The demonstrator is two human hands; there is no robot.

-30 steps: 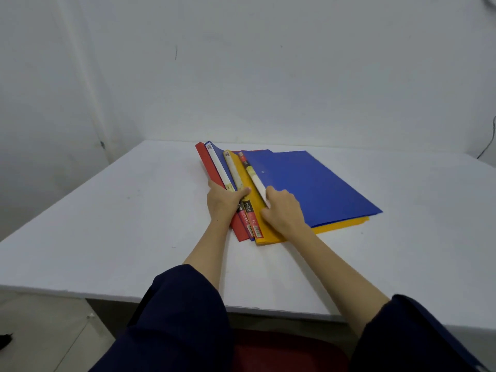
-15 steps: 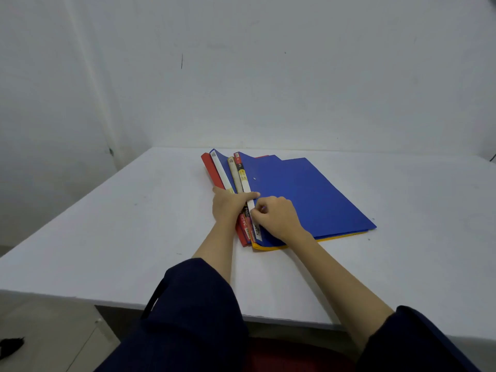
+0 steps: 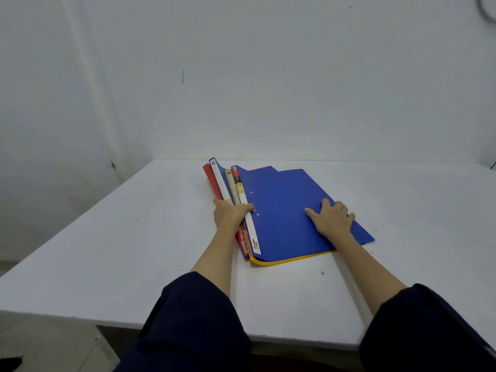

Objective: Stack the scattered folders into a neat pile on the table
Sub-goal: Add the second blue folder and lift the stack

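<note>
Several folders lie overlapped in the middle of the white table. The top blue folder covers most of the pile. A yellow folder shows as a thin edge beneath its near side. A red folder and another blue one stick out at the left, their spines fanned. My left hand curls over the fanned spines at the pile's left edge. My right hand lies flat, fingers spread, on the top blue folder near its right edge.
The table stands in a corner, with white walls behind and to the left. Its near edge runs below my dark sleeves. The floor shows at the lower left.
My right hand has left the spines and moved right onto the top blue folder's cover, now flat. The folders sit closer together, with less yellow showing. My left hand stays on the spines.
</note>
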